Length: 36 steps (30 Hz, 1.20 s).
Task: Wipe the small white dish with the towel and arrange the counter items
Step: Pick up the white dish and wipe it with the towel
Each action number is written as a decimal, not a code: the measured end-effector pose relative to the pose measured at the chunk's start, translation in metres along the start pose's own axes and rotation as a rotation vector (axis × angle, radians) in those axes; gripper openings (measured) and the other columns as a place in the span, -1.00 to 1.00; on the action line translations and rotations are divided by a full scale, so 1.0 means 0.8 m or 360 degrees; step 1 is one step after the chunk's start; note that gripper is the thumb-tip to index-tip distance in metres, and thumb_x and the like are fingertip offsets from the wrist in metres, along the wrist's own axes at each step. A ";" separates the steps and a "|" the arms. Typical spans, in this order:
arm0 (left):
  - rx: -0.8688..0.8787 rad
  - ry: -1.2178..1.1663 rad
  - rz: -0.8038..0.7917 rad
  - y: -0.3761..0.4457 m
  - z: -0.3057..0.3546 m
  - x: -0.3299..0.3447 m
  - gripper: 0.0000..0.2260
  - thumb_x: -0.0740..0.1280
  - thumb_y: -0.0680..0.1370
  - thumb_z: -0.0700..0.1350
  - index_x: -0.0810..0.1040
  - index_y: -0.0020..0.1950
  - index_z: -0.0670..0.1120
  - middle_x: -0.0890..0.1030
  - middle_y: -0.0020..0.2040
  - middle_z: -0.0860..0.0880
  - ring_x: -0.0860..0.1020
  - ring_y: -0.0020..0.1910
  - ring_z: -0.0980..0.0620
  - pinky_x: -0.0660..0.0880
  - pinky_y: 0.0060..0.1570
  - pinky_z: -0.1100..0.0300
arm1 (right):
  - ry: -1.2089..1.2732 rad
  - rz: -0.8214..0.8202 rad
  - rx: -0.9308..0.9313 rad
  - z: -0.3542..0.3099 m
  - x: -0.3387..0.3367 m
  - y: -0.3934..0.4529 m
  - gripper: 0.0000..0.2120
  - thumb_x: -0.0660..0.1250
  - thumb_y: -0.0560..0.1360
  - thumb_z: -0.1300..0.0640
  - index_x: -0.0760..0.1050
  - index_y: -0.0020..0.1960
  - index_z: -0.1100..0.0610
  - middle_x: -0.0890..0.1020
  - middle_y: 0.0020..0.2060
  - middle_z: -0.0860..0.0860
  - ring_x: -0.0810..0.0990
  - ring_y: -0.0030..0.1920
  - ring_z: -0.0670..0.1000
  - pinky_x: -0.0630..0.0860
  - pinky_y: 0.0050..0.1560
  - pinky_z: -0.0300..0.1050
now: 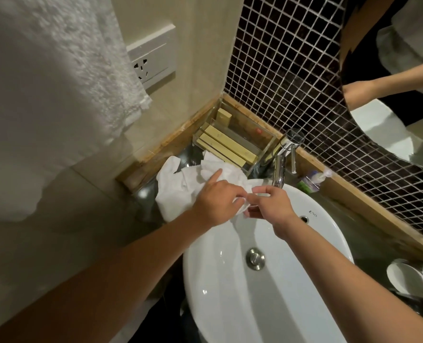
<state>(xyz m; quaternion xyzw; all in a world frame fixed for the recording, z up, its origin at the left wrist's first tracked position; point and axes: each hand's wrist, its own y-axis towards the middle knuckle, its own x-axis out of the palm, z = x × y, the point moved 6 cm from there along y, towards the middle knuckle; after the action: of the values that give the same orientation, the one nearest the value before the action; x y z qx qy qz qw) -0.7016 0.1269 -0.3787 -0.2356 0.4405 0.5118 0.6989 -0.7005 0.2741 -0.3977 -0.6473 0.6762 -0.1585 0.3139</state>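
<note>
A crumpled white towel [180, 186] lies on the dark counter left of the white basin [292, 293] and runs up into my hands. My left hand [215, 201] is closed on a bunch of the towel, index finger stretched out over the cloth. My right hand [271, 206] meets it over the basin's far rim, pinching a small white piece [260, 191] between thumb and fingers. That piece looks like the small white dish, but the fingers and towel hide most of it.
A clear box [232, 144] of beige packets stands in the back corner. A chrome tap [281, 169] and a small bottle [312, 180] are behind the basin. Two white dishes [406, 278] lean at the right edge. A large towel [44, 82] hangs at left beside a wall socket [153, 63].
</note>
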 end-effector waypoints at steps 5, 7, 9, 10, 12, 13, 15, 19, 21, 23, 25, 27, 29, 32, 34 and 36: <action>0.0237 0.0140 -0.0281 -0.021 0.002 0.014 -0.69 0.23 0.57 -0.14 0.56 0.28 0.07 0.59 0.15 0.02 0.48 0.14 0.03 -0.11 0.47 0.00 | 0.0049 0.0035 0.0044 0.009 -0.010 0.001 -0.75 0.47 0.43 0.37 0.56 0.08 0.20 0.70 -0.14 0.28 0.70 -0.26 0.23 0.70 -0.17 0.10; 0.0317 0.0196 -0.0294 -0.028 0.000 0.016 -0.67 0.22 0.57 -0.17 0.55 0.30 0.03 0.57 0.15 -0.04 0.48 0.13 -0.03 0.06 0.42 0.04 | 0.0040 0.0065 0.0047 0.012 -0.010 -0.002 -0.75 0.48 0.43 0.36 0.58 0.06 0.17 0.70 -0.13 0.27 0.70 -0.25 0.24 0.70 -0.22 0.06; 0.0267 0.0147 -0.0232 -0.029 -0.002 0.015 -0.69 0.21 0.57 -0.20 0.57 0.27 -0.04 0.58 0.08 -0.11 0.50 0.06 -0.09 0.30 0.24 0.06 | 0.0019 0.0079 0.0038 0.013 -0.007 -0.005 -0.76 0.48 0.42 0.35 0.60 0.06 0.17 0.71 -0.13 0.26 0.70 -0.26 0.22 0.69 -0.26 0.02; 0.0210 0.0138 -0.0234 -0.027 -0.003 0.016 -0.70 0.22 0.56 -0.22 0.58 0.25 -0.07 0.57 0.08 -0.13 0.50 0.05 -0.10 0.36 0.15 0.05 | 0.0003 0.0077 0.0031 0.012 -0.006 -0.005 -0.76 0.48 0.42 0.34 0.60 0.06 0.16 0.71 -0.13 0.26 0.70 -0.24 0.23 0.69 -0.24 0.02; 0.0126 0.0122 -0.0225 -0.023 -0.004 0.020 -0.73 0.26 0.53 -0.24 0.55 0.21 -0.10 0.56 0.08 -0.13 0.49 0.04 -0.10 0.40 0.09 0.04 | -0.0007 0.0063 0.0022 0.011 -0.002 -0.007 -0.76 0.48 0.42 0.33 0.60 0.06 0.15 0.72 -0.11 0.24 0.72 -0.16 0.26 0.70 -0.18 0.06; 0.0102 0.0086 -0.0197 -0.021 -0.002 0.021 -0.72 0.28 0.52 -0.25 0.53 0.22 -0.09 0.56 0.08 -0.12 0.50 0.04 -0.08 0.41 0.10 0.06 | 0.0005 0.0057 0.0022 0.010 -0.001 -0.008 -0.76 0.49 0.42 0.32 0.61 0.06 0.14 0.72 -0.11 0.24 0.72 -0.17 0.24 0.70 -0.17 0.06; 0.0043 0.0069 -0.0202 -0.018 0.003 0.020 -0.69 0.29 0.53 -0.24 0.49 0.26 -0.04 0.53 0.09 -0.07 0.48 0.04 -0.03 0.40 0.13 0.12 | 0.0042 0.0055 0.0025 0.010 0.000 -0.010 -0.76 0.50 0.42 0.32 0.61 0.05 0.13 0.72 -0.12 0.24 0.70 -0.25 0.18 0.70 -0.20 0.04; 0.0013 0.0084 -0.0220 -0.022 0.012 0.023 -0.67 0.27 0.55 -0.22 0.47 0.30 0.00 0.48 0.10 -0.04 0.49 0.01 -0.02 0.45 0.06 0.08 | 0.0108 0.0068 0.0047 0.011 -0.003 -0.012 -0.74 0.49 0.41 0.32 0.61 0.06 0.13 0.71 -0.13 0.23 0.69 -0.26 0.19 0.70 -0.17 0.07; 0.0048 0.0149 -0.0280 -0.026 0.013 0.027 -0.64 0.27 0.55 -0.21 0.43 0.34 0.01 0.46 0.13 -0.05 0.48 0.02 -0.03 0.46 0.05 0.07 | 0.0115 0.0082 0.0067 0.014 -0.003 -0.013 -0.77 0.48 0.43 0.31 0.61 0.06 0.13 0.71 -0.13 0.21 0.69 -0.28 0.17 0.70 -0.21 0.03; 0.0103 0.0271 -0.0332 -0.030 0.011 0.032 -0.61 0.30 0.54 -0.20 0.39 0.35 0.00 0.44 0.15 -0.05 0.47 0.05 -0.03 0.45 0.05 0.08 | 0.0136 0.0082 0.0094 0.017 -0.003 -0.014 -0.79 0.47 0.45 0.30 0.62 0.06 0.13 0.71 -0.13 0.18 0.69 -0.34 0.12 0.69 -0.27 -0.03; 0.0172 0.0405 -0.0373 -0.030 0.009 0.036 -0.60 0.33 0.51 -0.19 0.38 0.33 -0.02 0.44 0.15 -0.06 0.47 0.05 -0.03 0.45 0.04 0.10 | 0.0166 0.0065 0.0131 0.020 -0.003 -0.014 -0.79 0.47 0.46 0.31 0.61 0.07 0.15 0.70 -0.13 0.18 0.68 -0.36 0.12 0.68 -0.30 -0.05; 0.0131 0.0413 -0.0382 -0.027 0.001 0.036 -0.62 0.35 0.50 -0.18 0.40 0.29 -0.03 0.46 0.15 -0.07 0.49 0.03 -0.04 0.47 0.05 0.10 | 0.0196 0.0042 0.0170 0.025 -0.004 -0.015 -0.78 0.47 0.47 0.29 0.60 0.09 0.16 0.69 -0.11 0.18 0.68 -0.33 0.14 0.69 -0.28 -0.04; -0.0068 0.0221 -0.0319 -0.022 -0.010 0.030 -0.68 0.34 0.51 -0.20 0.45 0.25 -0.03 0.48 0.13 -0.08 0.51 0.02 -0.05 0.50 0.06 0.10 | 0.0235 0.0021 0.0220 0.030 -0.006 -0.016 -0.80 0.46 0.49 0.27 0.59 0.11 0.17 0.70 -0.09 0.19 0.72 -0.25 0.17 0.70 -0.25 -0.01; -0.0389 -0.0193 -0.0151 -0.013 -0.019 0.021 -0.75 0.32 0.52 -0.23 0.53 0.17 -0.01 0.52 0.10 -0.07 0.55 -0.03 -0.04 0.53 0.02 0.11 | 0.0332 0.0015 0.0279 0.037 -0.008 -0.018 -0.82 0.44 0.51 0.26 0.58 0.10 0.16 0.71 -0.07 0.21 0.74 -0.22 0.17 0.69 -0.26 -0.01; -0.0489 -0.0360 -0.0087 -0.008 -0.015 0.020 -0.78 0.32 0.52 -0.22 0.56 0.12 0.00 0.55 0.08 -0.05 0.56 -0.04 -0.05 0.54 -0.02 0.11 | 0.0359 0.0025 0.0287 0.040 -0.009 -0.018 -0.82 0.44 0.51 0.26 0.58 0.10 0.15 0.72 -0.08 0.20 0.74 -0.23 0.16 0.68 -0.27 -0.02; -0.0544 -0.0495 -0.0082 -0.006 -0.009 0.026 -0.80 0.33 0.51 -0.19 0.58 0.09 0.03 0.57 0.05 -0.01 0.56 -0.06 -0.02 0.53 -0.06 0.14 | 0.0345 0.0022 0.0281 0.041 -0.006 -0.018 -0.80 0.44 0.49 0.27 0.59 0.11 0.14 0.73 -0.07 0.19 0.75 -0.19 0.17 0.68 -0.23 0.00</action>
<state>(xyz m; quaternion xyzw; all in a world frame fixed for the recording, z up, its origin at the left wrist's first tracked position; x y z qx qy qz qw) -0.6980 0.1306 -0.4008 -0.2800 0.2284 0.5912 0.7211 -0.6688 0.2837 -0.4124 -0.5917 0.6940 -0.2842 0.2958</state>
